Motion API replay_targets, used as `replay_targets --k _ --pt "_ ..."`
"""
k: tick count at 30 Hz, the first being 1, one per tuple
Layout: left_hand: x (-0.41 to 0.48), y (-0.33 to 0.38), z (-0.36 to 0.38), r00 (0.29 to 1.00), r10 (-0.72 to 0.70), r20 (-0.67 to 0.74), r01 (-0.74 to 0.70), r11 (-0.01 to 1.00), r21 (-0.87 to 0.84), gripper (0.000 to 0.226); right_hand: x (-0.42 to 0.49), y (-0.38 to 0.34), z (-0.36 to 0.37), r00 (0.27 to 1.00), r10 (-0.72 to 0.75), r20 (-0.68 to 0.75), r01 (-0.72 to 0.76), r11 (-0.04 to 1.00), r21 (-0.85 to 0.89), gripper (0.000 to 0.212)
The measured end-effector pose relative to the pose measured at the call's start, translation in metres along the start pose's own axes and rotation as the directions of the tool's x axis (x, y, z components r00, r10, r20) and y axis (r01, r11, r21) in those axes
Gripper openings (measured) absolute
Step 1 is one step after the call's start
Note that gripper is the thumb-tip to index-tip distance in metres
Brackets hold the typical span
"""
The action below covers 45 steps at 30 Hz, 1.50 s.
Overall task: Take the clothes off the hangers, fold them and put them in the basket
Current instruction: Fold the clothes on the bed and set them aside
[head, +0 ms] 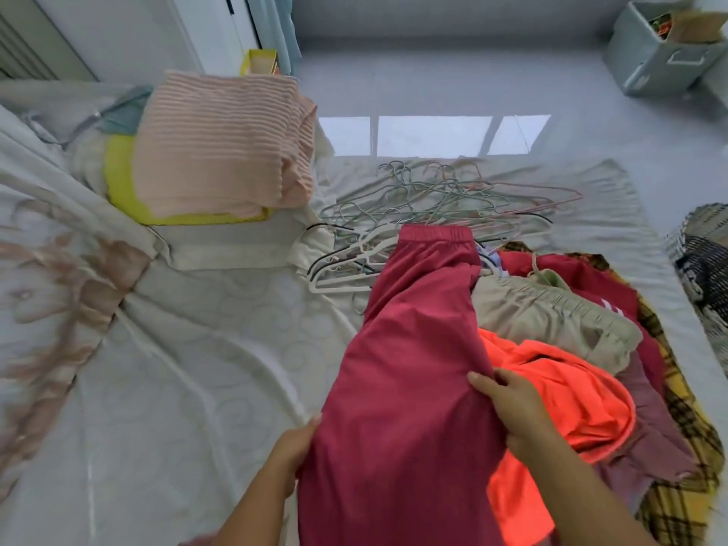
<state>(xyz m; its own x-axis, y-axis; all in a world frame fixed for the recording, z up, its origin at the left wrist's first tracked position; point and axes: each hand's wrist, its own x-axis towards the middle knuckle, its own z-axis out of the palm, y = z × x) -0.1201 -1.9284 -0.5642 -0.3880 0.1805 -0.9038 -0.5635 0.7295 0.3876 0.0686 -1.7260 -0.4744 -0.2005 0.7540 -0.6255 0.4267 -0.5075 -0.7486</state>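
Likely snag risk first: the red trousers (413,348) lie w/ their waistband on the far heap of bare hangers (433,206), so pulling them nearer could hook one & drag it along; their right edge also overlaps the orange top (551,388) on the unfolded pile, so a careless fold may catch it. Hands are apart, left hand (295,443) gripping the trousers' near left edge, right hand (512,407) pinching the right edge; the garment runs from between them toward the far side of the bed (197,329), not yet folded.
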Motion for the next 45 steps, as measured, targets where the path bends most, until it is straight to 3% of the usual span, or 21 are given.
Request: replay_targets --k 2,4,7,9,11,14,17,20,23,25,30,35,41,45 --pt "-0.004 0.005 -0.002 0.999 0.037 0.015 -0.037 0.999 0.001 0.045 -0.012 -0.004 -0.024 0.998 0.058 0.036 -0.065 0.97 0.234 0.006" --pt "-0.01 0.009 0.001 0.996 0.053 0.067 -0.054 0.998 0.015 0.035 -0.023 -0.004 -0.047 0.993 0.099 0.071 -0.117 0.93 0.348 0.007" --pt "-0.013 0.015 0.013 0.992 0.06 0.108 -0.059 0.998 -0.015 0.04 -0.038 0.006 -0.06 0.969 0.22 0.11 -0.245 0.913 0.328 0.009" --pt "-0.017 0.018 0.017 0.994 0.007 0.108 0.001 0.998 -0.07 0.044 -0.045 0.011 -0.06 0.928 0.313 0.203 -0.363 0.885 0.291 0.016" --pt "-0.025 0.022 0.013 0.989 -0.058 0.137 0.069 0.995 -0.075 0.041 -0.047 0.012 -0.06 0.909 0.32 0.267 -0.391 0.876 0.282 0.017" --pt "-0.037 0.035 -0.005 0.99 -0.019 0.139 0.034 0.994 -0.108 0.028 -0.053 -0.004 -0.06 0.945 0.211 0.25 -0.292 0.887 0.356 0.016" --pt "-0.063 0.06 -0.026 0.973 0.206 0.105 -0.186 0.967 -0.175 0.021 -0.068 -0.036 -0.061 0.969 0.103 0.227 -0.183 0.911 0.369 0.015" --pt "-0.103 0.088 -0.041 0.908 0.394 0.144 -0.334 0.886 -0.322 0.02 -0.084 -0.076 -0.063 0.969 -0.04 0.244 -0.062 0.916 0.395 0.016" --pt "-0.144 0.114 -0.057 0.855 0.508 0.107 -0.446 0.824 -0.349 0.027 -0.104 -0.125 -0.064 0.953 -0.167 0.254 0.035 0.89 0.455 0.016" --pt "-0.179 0.135 -0.07 0.83 0.549 0.096 -0.493 0.804 -0.332 0.019 -0.117 -0.158 -0.063 0.935 -0.225 0.275 0.093 0.901 0.424 0.032" --pt "-0.266 0.204 -0.139 0.749 0.66 -0.06 -0.629 0.679 -0.38 0.015 -0.151 -0.251 -0.042 0.848 -0.419 0.324 0.277 0.872 0.403 0.021" --pt "-0.315 0.253 -0.211 0.687 0.691 -0.227 -0.707 0.562 -0.431 0.019 -0.166 -0.322 0.017 0.831 -0.492 0.262 0.392 0.85 0.352 0.014" --pt "-0.29 0.272 -0.297 0.654 0.647 -0.393 -0.757 0.552 -0.351 0.022 -0.164 -0.344 0.127 0.824 -0.487 0.29 0.411 0.865 0.287 0.014" --pt "-0.297 0.269 -0.344 0.568 0.671 -0.477 -0.822 0.434 -0.368 0.018 -0.177 -0.35 0.186 0.774 -0.568 0.28 0.474 0.813 0.339 0.013"
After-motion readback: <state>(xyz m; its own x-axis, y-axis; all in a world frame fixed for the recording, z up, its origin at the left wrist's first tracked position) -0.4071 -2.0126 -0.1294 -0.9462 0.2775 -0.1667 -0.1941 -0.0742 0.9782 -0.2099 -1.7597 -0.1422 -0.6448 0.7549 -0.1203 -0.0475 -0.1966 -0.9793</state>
